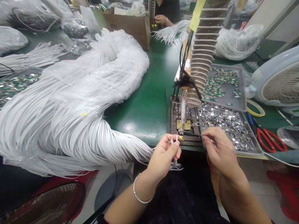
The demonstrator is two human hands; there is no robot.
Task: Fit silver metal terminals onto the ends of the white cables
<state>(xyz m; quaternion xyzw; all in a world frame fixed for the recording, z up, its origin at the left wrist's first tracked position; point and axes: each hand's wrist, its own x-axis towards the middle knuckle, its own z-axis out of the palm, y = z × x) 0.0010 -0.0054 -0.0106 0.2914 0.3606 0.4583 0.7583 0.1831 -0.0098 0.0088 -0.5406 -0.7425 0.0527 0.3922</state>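
Gripping white cables (177, 138), the left hand (164, 155) is near the front edge of the bench (133, 115); the right hand (221, 152) pinches thin wire (223, 144).

I count one soldering iron (184, 109) and perhaps three trays (227, 89).

Smooth plastic sheathes the cables (116, 144) along the near edge of the smooth, softly glossy bench (142, 99); crinkled, shiny film (109, 74) partly wraps them. Bright metal shells (224, 124) fill a matt plastic tray (252, 151).

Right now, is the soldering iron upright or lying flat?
Upright, tip down: the soldering iron stands nearly vertical, its metal shaft directly below the handle.
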